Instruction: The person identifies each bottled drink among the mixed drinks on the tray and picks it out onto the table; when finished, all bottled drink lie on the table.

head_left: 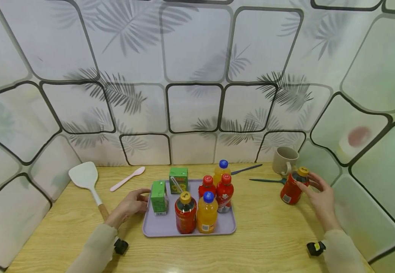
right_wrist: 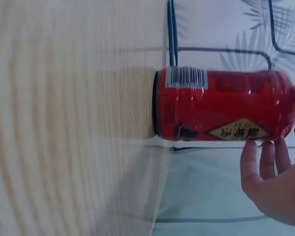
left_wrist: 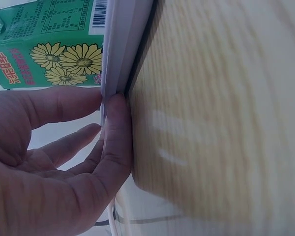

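A lavender tray (head_left: 163,226) lies on the wooden table, and my left hand (head_left: 134,204) pinches its left rim between thumb and fingers. In the left wrist view a green drink carton (left_wrist: 51,46) with yellow flowers stands just inside that rim. Far to the right, my right hand (head_left: 320,203) grips the upper part of a red-labelled drink bottle (head_left: 290,189) with a yellow cap. The right wrist view shows this bottle upright, its base at the tabletop; whether it touches is hard to tell. A similar bottle (head_left: 185,218) stands on the tray's front part.
Also on the tray are another green carton (head_left: 178,178), orange-juice bottles (head_left: 206,215) with blue caps and red bottles (head_left: 224,193). A beige mug (head_left: 284,161) and dark utensils (head_left: 265,180) lie at the back right. A white spatula (head_left: 85,176) and pink spoon (head_left: 127,179) lie left.
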`<state>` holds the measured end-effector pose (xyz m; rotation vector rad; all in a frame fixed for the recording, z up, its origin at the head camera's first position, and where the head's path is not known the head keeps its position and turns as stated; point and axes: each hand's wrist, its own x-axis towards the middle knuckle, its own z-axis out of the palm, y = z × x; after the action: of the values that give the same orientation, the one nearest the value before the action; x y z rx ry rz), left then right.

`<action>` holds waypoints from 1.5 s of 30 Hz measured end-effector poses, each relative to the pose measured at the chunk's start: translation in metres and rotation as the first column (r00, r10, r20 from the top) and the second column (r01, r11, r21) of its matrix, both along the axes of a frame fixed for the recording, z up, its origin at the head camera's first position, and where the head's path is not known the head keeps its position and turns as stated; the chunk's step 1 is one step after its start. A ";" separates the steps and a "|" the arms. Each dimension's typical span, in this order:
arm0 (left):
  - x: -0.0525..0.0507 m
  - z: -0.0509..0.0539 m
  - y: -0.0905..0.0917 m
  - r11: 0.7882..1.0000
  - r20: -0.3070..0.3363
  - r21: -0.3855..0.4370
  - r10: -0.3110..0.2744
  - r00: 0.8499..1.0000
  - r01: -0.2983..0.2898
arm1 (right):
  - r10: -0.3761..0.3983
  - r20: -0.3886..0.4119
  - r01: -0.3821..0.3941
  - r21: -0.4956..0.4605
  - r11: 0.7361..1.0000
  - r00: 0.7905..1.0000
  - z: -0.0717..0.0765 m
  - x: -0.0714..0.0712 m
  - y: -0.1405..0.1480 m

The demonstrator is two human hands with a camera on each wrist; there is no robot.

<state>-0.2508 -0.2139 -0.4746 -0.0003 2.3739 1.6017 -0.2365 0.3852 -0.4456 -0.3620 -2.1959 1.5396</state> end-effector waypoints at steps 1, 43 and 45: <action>0.000 0.000 0.000 1.000 0.001 0.000 0.002 1.000 -0.002 | -0.016 -0.024 0.015 -0.037 0.999 1.000 0.000 0.001 -0.002; -0.001 0.002 0.001 1.000 0.026 -0.009 0.013 1.000 -0.013 | 0.624 0.048 -0.586 -0.295 0.755 0.780 0.002 0.002 -0.160; 0.000 0.003 0.001 1.000 0.028 -0.005 0.012 1.000 -0.012 | 0.625 0.039 -0.595 -0.265 0.759 0.779 0.002 0.001 -0.168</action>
<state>-0.2509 -0.2132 -0.4720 -0.0373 2.3611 1.5909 -0.2356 0.2173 -0.4432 0.2439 -2.3636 2.1887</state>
